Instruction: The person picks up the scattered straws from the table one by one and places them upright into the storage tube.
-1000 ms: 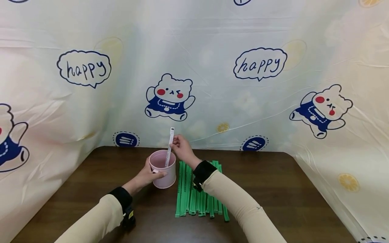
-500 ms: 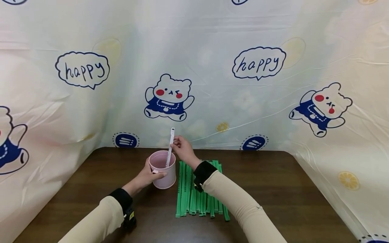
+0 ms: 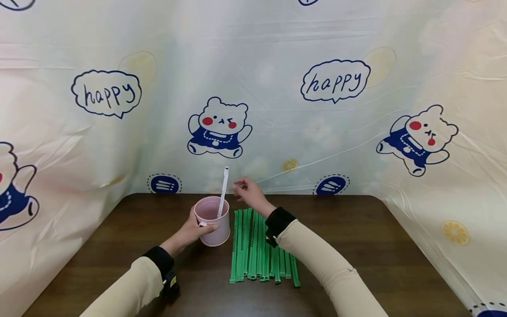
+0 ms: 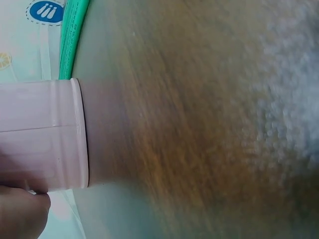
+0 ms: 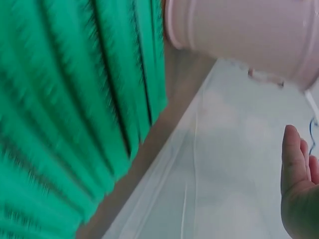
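Observation:
A pink bucket [image 3: 215, 231] stands upright on the table, and my left hand [image 3: 192, 229] grips its near left side, thumb across the front. In the left wrist view the bucket [image 4: 42, 134] shows its base rim, with a bit of the thumb [image 4: 22, 211] against it. One slim white stick with printed marks [image 3: 223, 191] leans inside the bucket, its upper end well above the rim. My right hand [image 3: 249, 193] hovers to the right of that stick, apart from it, fingers loosely bent and holding nothing. In the right wrist view the hand [image 5: 299, 184] is also free.
Several long green printed strips [image 3: 253, 246] lie side by side right of the bucket, partly under my right forearm. The dark wooden table [image 3: 356, 246] ends at the back against a printed cloth backdrop [image 3: 273, 110].
My right hand has let go of the white stick and moved right, away from it. The stick now rests on its own in the bucket. My left hand keeps its grip.

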`<action>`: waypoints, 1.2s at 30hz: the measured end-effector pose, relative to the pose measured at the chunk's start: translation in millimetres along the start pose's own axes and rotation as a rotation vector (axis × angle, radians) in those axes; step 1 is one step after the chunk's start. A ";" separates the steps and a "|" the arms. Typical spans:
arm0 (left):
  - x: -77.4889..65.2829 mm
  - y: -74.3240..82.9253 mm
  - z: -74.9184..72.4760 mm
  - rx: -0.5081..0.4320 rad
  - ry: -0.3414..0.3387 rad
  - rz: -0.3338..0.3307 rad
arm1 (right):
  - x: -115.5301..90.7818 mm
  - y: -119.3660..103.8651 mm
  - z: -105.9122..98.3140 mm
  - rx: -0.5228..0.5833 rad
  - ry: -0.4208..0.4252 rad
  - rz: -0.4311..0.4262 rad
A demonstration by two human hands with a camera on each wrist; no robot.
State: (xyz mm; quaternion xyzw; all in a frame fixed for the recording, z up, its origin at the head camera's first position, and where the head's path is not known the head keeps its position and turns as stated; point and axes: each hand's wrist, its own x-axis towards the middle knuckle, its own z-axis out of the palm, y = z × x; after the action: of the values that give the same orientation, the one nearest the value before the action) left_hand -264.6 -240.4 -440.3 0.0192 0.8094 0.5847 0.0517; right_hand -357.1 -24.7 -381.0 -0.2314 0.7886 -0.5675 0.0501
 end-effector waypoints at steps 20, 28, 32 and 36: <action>0.8 1.9 -4.6 0.022 -0.018 -0.010 | -39.1 48.1 -119.8 -0.248 0.049 0.192; 0.6 -2.4 -0.2 0.021 -0.020 -0.013 | -63.4 77.7 -124.7 -0.316 -0.004 0.311; 3.1 0.6 0.2 0.029 -0.029 -0.026 | -69.5 82.5 -122.3 -0.328 -0.034 0.362; 4.2 0.3 0.8 0.042 -0.024 -0.033 | -72.1 86.8 -118.0 -0.347 -0.073 0.397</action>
State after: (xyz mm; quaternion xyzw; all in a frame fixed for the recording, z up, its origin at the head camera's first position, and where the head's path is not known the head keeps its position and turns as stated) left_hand -268.6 -239.2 -440.5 0.0140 0.8211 0.5662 0.0703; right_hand -360.1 130.1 -432.6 -0.0977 0.9017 -0.3942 0.1486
